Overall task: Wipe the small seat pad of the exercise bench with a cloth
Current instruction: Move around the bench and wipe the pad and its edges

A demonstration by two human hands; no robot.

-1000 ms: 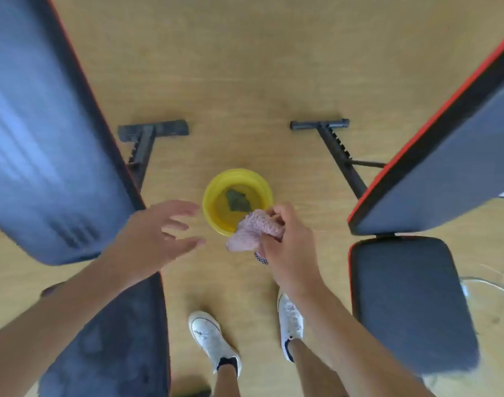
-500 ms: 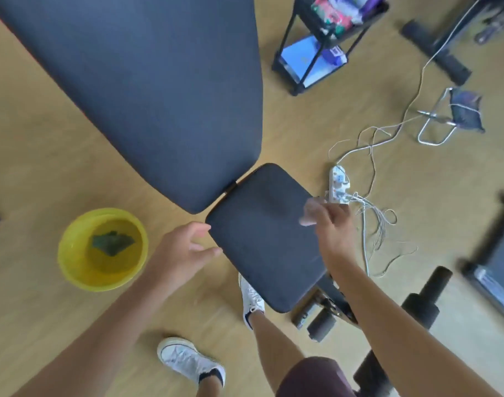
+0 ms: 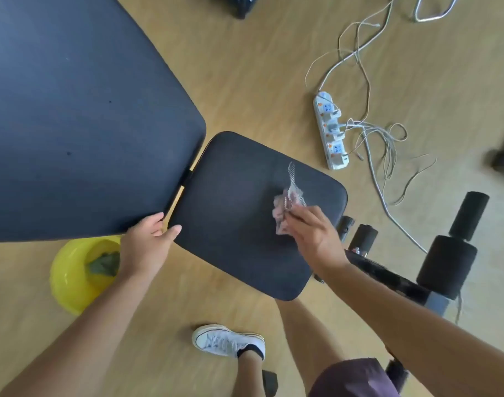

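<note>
Wooden floor (image 3: 245, 67) under exercise bench; small seat pad (image 3: 245, 219) just beside large back pad (image 3: 73, 124); right hand (image 3: 314, 236) clenched on pinkish cloth (image 3: 288, 204), pressing it onto seat pad's right part; left hand (image 3: 147, 245) released, fingers resting at seat pad's left corner; yellow bowl (image 3: 70, 282) on floor below-left.

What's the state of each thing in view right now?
Cloth: bunched, pressed on the seat pad by the right hand.
Seat pad: bare except the cloth, near its right part.
Right hand: gripping the cloth.
Left hand: open, resting at the seat pad's left corner.
Basin: on the floor, holds liquid and a dark rag.
Power strip: on the floor, plugs in.
</note>
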